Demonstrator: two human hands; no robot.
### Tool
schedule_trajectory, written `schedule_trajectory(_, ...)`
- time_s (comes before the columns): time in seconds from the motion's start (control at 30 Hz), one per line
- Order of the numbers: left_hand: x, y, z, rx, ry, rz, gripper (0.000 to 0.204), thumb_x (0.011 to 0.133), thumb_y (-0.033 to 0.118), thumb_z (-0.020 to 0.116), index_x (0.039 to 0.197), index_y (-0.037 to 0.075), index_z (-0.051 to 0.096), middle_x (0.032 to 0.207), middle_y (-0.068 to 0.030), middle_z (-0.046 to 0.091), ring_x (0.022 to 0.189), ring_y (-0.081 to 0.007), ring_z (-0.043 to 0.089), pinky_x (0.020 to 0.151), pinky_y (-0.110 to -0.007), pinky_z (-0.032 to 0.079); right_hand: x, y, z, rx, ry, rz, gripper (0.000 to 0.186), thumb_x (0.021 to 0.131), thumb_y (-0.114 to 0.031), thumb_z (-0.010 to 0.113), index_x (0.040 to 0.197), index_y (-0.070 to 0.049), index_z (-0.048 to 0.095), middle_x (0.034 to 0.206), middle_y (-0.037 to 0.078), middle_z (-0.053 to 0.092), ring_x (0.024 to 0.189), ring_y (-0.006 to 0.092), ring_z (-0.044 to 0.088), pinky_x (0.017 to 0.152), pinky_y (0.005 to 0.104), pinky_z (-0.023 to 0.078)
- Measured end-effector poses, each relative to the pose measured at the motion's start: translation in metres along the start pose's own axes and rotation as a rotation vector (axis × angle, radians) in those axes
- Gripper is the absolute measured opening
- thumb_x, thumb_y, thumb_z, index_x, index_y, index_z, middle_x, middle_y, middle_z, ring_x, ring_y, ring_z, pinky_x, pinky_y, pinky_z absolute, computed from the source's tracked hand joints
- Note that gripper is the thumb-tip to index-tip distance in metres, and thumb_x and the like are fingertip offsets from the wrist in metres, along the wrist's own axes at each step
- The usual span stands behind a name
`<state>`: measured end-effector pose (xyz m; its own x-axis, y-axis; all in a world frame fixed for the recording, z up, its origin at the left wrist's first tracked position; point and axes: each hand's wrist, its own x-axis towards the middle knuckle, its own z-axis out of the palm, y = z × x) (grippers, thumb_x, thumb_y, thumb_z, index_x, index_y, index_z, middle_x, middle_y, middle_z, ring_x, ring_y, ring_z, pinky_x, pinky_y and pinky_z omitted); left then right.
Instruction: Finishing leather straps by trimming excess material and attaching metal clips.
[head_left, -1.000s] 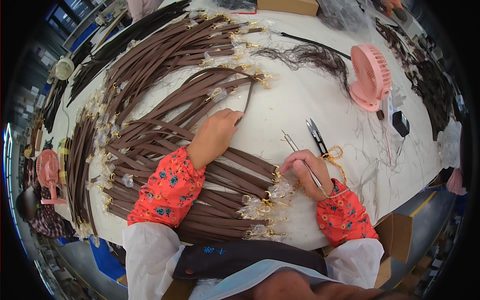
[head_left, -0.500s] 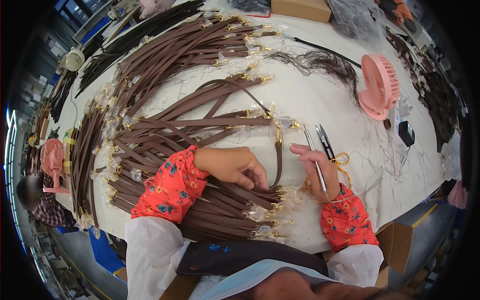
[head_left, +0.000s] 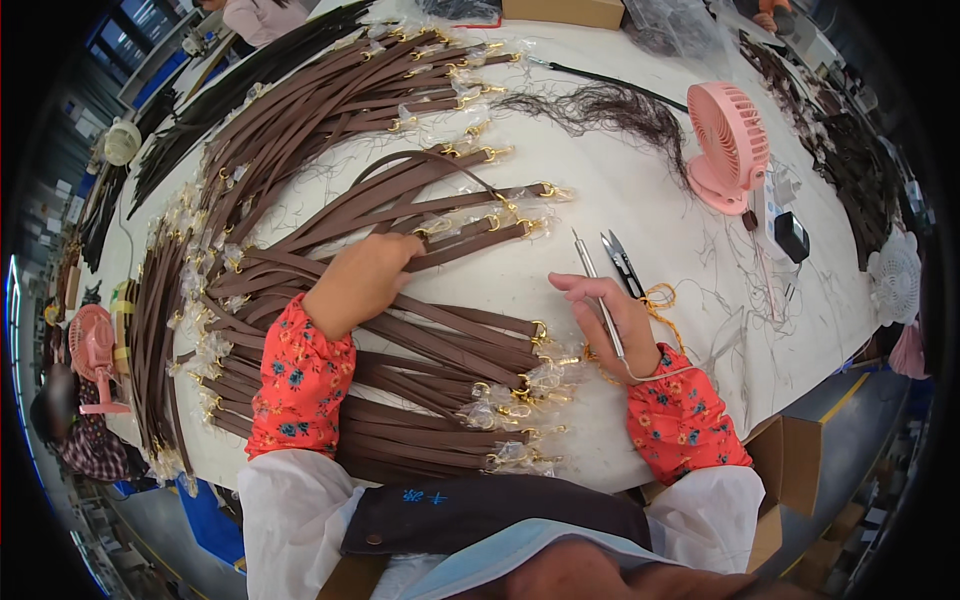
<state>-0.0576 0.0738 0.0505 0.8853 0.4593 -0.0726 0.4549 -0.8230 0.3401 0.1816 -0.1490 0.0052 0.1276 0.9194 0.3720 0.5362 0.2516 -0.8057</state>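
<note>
My left hand (head_left: 360, 277) is over the brown straps (head_left: 440, 365), fingers curled among them at centre, fingertips partly hidden. My right hand (head_left: 613, 325), at right of the straps, holds a silver pen-like tool (head_left: 588, 264) with a cord, tip pointing away from me, index finger stretched out. Gold clasps (head_left: 541, 335) in clear plastic wraps sit at the strap ends. Just beyond that hand lie black thread snips (head_left: 620, 262) and a loop of orange cord (head_left: 662, 302).
A pink fan (head_left: 727, 140), power strip (head_left: 775, 220), thread tangle (head_left: 610, 110), cardboard box (head_left: 562, 12) and dark strap bundles (head_left: 250, 75) share the white table (head_left: 770, 340). Another pink fan (head_left: 95, 355) is at left. Co-workers (head_left: 258, 18) appear at the edges, one beside the left fan (head_left: 85, 440).
My left hand first came down toward the nearer clasps, then moved up and leftward. The lifted strap now lies among the farther straps. My right hand still holds the tool.
</note>
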Motion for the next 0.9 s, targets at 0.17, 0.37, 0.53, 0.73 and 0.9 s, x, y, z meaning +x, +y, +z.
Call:
schedule_trajectory(0.17, 0.023, 0.037, 0.056, -0.170, 0.241, 0.230, 0.045, 0.087, 0.008, 0.064, 0.128, -0.001, 0.048, 0.119, -0.0232, 0.058, 0.111, -0.0401, 0.055, 0.095, -0.045, 0.046, -0.001, -0.007, 0.003, 0.091, -0.083, 0.066, 0.011, 0.098, 0.000, 0.047, 0.108, -0.001, 0.052, 0.123, 0.019, 0.064, 0.098, 0.0213, 0.070, 0.080, 0.0305, 0.053)
schedule_trajectory(0.37, 0.042, 0.055, 0.063, -0.547, 0.076, 0.075, 0.024, 0.090, 0.006, 0.060, 0.112, 0.001, 0.064, 0.102, -0.0172, 0.067, 0.094, -0.0349, 0.063, 0.085, -0.040, 0.049, -0.003, -0.004, -0.001, 0.092, 0.012, 0.058, 0.016, 0.101, -0.005, 0.042, 0.112, 0.001, 0.052, 0.122, 0.020, 0.062, 0.101, 0.0229, 0.066, 0.088, 0.0336, 0.050)
schedule_trajectory(0.53, 0.021, 0.055, 0.062, -0.645, -0.022, 0.344, 0.019, 0.090, 0.006, 0.060, 0.107, 0.003, 0.068, 0.100, -0.0144, 0.069, 0.089, -0.0333, 0.065, 0.081, -0.038, 0.050, -0.001, -0.002, -0.005, 0.047, 0.055, -0.034, 0.027, 0.104, -0.019, 0.043, 0.121, 0.000, 0.051, 0.115, 0.017, 0.062, 0.100, 0.0237, 0.063, 0.089, 0.0344, 0.048)
schedule_trajectory(0.73, 0.008, 0.072, 0.073, -0.497, 0.064, 0.431, 0.034, 0.083, -0.003, 0.058, 0.116, 0.005, 0.063, 0.106, -0.0134, 0.068, 0.087, -0.0332, 0.063, 0.078, -0.041, 0.050, -0.004, -0.003, 0.003, 0.453, 0.079, 0.168, 0.032, 0.104, -0.020, 0.042, 0.127, 0.002, 0.046, 0.111, 0.015, 0.062, 0.098, 0.0189, 0.061, 0.090, 0.0321, 0.047)
schedule_trajectory(0.9, 0.006, 0.077, 0.072, -0.382, 0.060, 0.489, 0.046, 0.074, -0.007, 0.060, 0.119, 0.003, 0.058, 0.116, -0.0114, 0.066, 0.087, -0.0307, 0.061, 0.080, -0.040, 0.048, -0.002, 0.003, 0.000, 0.615, -0.024, 0.266, 0.033, 0.105, -0.021, 0.044, 0.127, 0.003, 0.049, 0.107, 0.012, 0.063, 0.098, 0.0165, 0.060, 0.091, 0.0306, 0.046)
